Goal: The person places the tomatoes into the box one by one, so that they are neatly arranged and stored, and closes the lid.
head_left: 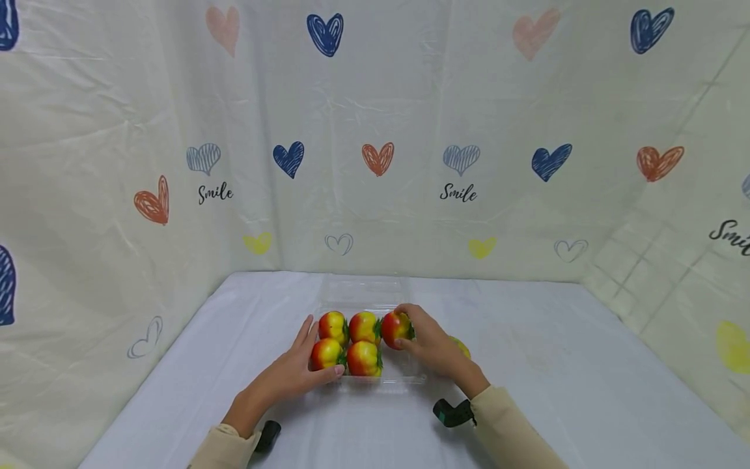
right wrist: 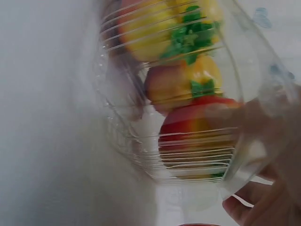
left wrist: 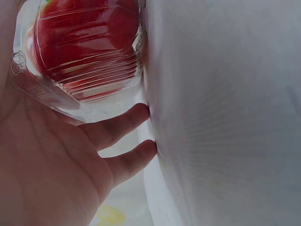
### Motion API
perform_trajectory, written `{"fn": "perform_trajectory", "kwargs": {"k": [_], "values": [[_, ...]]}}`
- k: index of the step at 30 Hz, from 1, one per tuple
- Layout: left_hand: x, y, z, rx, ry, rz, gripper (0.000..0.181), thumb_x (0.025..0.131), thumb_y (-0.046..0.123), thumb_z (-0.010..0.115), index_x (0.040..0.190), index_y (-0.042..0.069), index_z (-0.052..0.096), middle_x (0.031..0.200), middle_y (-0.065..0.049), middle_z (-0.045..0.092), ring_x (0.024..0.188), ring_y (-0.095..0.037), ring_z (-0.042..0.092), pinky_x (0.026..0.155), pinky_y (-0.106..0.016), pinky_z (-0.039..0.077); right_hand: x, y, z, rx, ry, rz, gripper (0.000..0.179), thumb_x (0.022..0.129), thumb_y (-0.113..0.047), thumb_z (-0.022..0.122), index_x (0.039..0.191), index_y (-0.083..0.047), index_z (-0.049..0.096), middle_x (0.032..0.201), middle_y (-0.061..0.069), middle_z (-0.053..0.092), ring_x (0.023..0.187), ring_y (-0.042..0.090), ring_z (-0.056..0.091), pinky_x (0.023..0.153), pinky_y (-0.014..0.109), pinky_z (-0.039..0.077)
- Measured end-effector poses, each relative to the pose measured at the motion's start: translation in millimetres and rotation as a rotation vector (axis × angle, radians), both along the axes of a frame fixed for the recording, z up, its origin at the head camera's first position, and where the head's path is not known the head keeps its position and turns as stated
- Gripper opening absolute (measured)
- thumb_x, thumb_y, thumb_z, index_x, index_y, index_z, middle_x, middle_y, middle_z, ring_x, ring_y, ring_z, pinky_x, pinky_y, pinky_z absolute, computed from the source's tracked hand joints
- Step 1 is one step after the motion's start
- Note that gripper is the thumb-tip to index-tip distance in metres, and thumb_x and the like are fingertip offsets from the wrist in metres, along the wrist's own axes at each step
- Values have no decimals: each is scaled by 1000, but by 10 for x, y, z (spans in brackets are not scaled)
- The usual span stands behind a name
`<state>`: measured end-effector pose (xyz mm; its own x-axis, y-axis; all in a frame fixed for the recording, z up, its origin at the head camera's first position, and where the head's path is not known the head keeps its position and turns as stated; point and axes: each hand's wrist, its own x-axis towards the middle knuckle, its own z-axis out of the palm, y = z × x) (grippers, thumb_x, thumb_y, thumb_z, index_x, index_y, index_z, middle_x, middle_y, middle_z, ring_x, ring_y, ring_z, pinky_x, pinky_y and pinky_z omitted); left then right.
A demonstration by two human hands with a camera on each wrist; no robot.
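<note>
A clear plastic box holds red-and-yellow fruits with green leafy tops, in two rows. My right hand reaches over the box's right side and grips one fruit at the back right, thumb in front and fingers behind. Through the box wall in the right wrist view, that fruit looks low inside the box. My left hand rests along the left side, fingers extended and thumb at the front edge beside the front-left fruit. Two left fingertips touch the tablecloth in the left wrist view.
The box's transparent lid stands folded back behind it. Another fruit lies on the white tablecloth right of the box, partly hidden by my right hand. A curtain printed with hearts encloses the back and sides.
</note>
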<state>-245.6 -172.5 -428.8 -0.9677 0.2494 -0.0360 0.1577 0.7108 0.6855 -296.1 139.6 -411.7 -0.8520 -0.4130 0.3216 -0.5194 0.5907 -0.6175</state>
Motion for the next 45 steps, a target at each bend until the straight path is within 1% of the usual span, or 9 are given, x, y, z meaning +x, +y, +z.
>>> {"fn": "perform_trajectory", "kwargs": {"k": [5,9,13,19,26,30,33,40,45], "values": [[-9,-4,-3,-5,0,4,124,87,74,73,174,14,8,180,-8,-4,153,-47,35,116,-72,34,24,-53,2,59,39,-20,53,96,-2,80,142,0,55,143,16,59,132,35,56,113,54,48],[-13,-6,-4,-4,-2,4,124,87,74,73,174,14,8,180,-8,-5,153,-47,35,116,-72,34,28,-71,3,84,83,-18,48,95,0,79,139,-2,59,144,17,59,133,36,57,112,54,49],[-17,-8,-10,-10,1,4,124,87,74,73,174,13,8,180,-9,-4,153,-47,36,115,-72,35,27,-75,-4,98,101,-19,47,95,0,80,137,-3,59,143,18,58,132,36,58,110,53,51],[-6,0,-10,-9,6,2,124,87,74,72,174,12,9,180,-9,-4,152,-48,37,115,-72,35,30,-75,-14,116,67,-50,48,95,-3,81,137,-4,59,142,17,58,130,34,59,109,51,52],[3,3,-16,-6,4,0,123,87,74,72,174,13,9,180,-8,-4,151,-48,38,115,-72,35,50,-41,-6,106,32,-48,53,97,-10,80,145,-4,57,146,18,55,131,35,58,108,53,53],[2,2,-16,-8,1,-1,124,87,74,72,174,13,8,180,-8,-4,151,-48,38,115,-72,36,54,4,33,82,26,-25,60,99,-15,77,152,-3,53,152,18,51,138,37,52,113,57,47],[1,3,-12,-6,1,-1,124,87,75,72,174,13,8,180,-8,-4,152,-47,37,115,-72,35,52,47,73,84,32,-4,64,100,-20,75,157,-5,49,157,18,49,143,40,47,116,62,42],[-1,2,-7,0,6,-5,123,88,73,72,174,12,8,180,-9,-5,153,-47,35,116,-71,34,39,128,132,103,-41,31,79,102,-35,73,168,-13,36,170,13,36,155,38,33,121,65,31],[-3,1,-8,0,9,-6,124,88,73,72,174,13,8,180,-9,-4,153,-47,35,116,-72,34,45,184,173,90,-73,65,84,102,-40,73,170,-13,30,173,15,29,158,40,27,122,67,27]]}}
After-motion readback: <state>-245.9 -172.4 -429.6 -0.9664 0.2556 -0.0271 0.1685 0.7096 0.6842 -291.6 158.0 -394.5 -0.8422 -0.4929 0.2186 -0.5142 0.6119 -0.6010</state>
